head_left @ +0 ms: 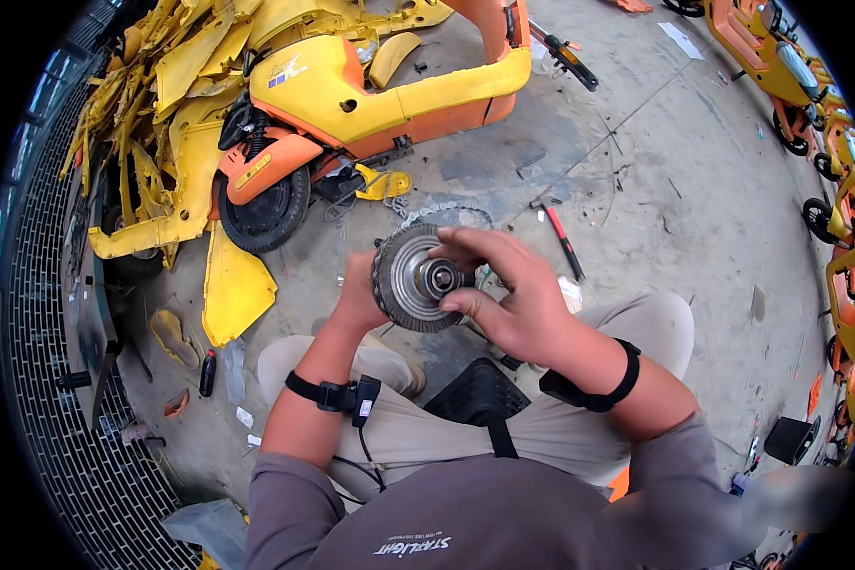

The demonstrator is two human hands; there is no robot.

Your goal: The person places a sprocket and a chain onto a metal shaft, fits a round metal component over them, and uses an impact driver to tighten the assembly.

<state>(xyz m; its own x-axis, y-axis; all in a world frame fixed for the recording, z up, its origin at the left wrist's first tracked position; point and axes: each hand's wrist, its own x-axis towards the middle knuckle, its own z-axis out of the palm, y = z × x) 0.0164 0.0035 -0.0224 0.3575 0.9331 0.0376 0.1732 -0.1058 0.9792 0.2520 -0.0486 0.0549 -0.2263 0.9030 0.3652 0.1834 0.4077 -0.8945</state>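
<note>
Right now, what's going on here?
A person holds up a round metal part: the left hand is at its left side, partly hidden behind it; the right hand grasps around the central hub. A yellow-and-orange scooter body is on the floor ahead, beside heaped yellow panels. A red-and-black hammer lies to the right.
</note>
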